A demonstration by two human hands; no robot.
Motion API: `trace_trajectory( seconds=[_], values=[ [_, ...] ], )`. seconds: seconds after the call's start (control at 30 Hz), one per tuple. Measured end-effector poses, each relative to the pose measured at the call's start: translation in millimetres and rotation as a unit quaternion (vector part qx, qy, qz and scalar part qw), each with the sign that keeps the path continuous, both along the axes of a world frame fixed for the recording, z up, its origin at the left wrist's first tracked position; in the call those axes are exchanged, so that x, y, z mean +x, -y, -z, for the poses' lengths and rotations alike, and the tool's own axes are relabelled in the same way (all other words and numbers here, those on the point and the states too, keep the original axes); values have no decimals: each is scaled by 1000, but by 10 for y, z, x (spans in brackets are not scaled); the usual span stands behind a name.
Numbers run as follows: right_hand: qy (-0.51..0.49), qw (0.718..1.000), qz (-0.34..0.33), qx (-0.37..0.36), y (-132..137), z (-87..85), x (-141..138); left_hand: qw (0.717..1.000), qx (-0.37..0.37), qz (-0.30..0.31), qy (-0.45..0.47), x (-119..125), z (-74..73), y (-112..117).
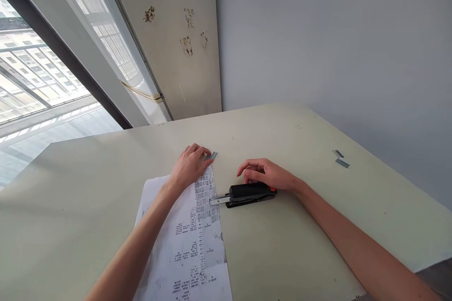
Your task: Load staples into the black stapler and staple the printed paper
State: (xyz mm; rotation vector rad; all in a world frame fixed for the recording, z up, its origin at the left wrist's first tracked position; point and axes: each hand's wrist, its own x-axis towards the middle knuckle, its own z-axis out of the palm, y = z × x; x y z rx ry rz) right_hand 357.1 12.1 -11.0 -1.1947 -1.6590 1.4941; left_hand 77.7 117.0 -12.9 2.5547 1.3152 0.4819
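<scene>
My left hand (190, 168) is at the top edge of the printed paper (169, 244), its thumb and fingers closed on a small grey staple strip (213, 155). More than one strip may be there; the fingers cover part of it. On the table to the right of the paper lies a black stapler (250, 192), its metal staple tray (219, 201) sticking out to the left over the paper's edge. Just behind the stapler rests my right hand (268, 173), fingers loosely bent and apart, with nothing seen in it.
Several small staple strips (342, 163) lie on the pale table (275, 136) at the right. Beyond the table stand a grey wall (318, 33) and a stained panel (169, 70). A glass window (35, 66) is at the left.
</scene>
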Motion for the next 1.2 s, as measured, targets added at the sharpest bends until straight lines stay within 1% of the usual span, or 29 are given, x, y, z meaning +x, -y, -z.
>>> trace_trajectory(
  seconds=[0.2,0.37,0.5,0.57,0.67,0.73,0.8,0.87,0.97,1.03,1.1,1.2],
  values=[
    [-3,1000,3,-4,9,-10,-14,1000,12,-4,-6,-128,-4,20],
    [-1,1000,0,-5,13,-8,-15,999,44,-18,-21,-193,51,56],
    [1,1000,-1,-3,16,14,-10,998,54,-31,-12,-264,80,85],
    [3,1000,-1,-1,17,20,-9,998,54,-39,2,-297,47,136],
    [9,1000,-2,1,22,15,-15,997,50,-53,33,-319,-85,306],
    [15,1000,-1,-1,28,5,-23,995,36,-63,69,-314,-206,479],
    [20,1000,1,-6,35,-4,-31,988,0,-76,135,-299,-314,668],
    [23,1000,3,-11,40,-8,-34,978,-52,-71,187,-282,-376,841],
    [25,1000,4,-16,45,-2,-31,963,-143,-43,223,-265,-366,1026],
    [26,1000,4,-17,47,3,-29,956,-177,-30,231,-257,-323,1101],
    [30,999,4,-17,49,3,-30,955,-184,-21,233,-250,-283,1146],
    [32,999,5,-19,51,-8,-37,961,-172,-11,216,-240,-263,1174]
  ],
)
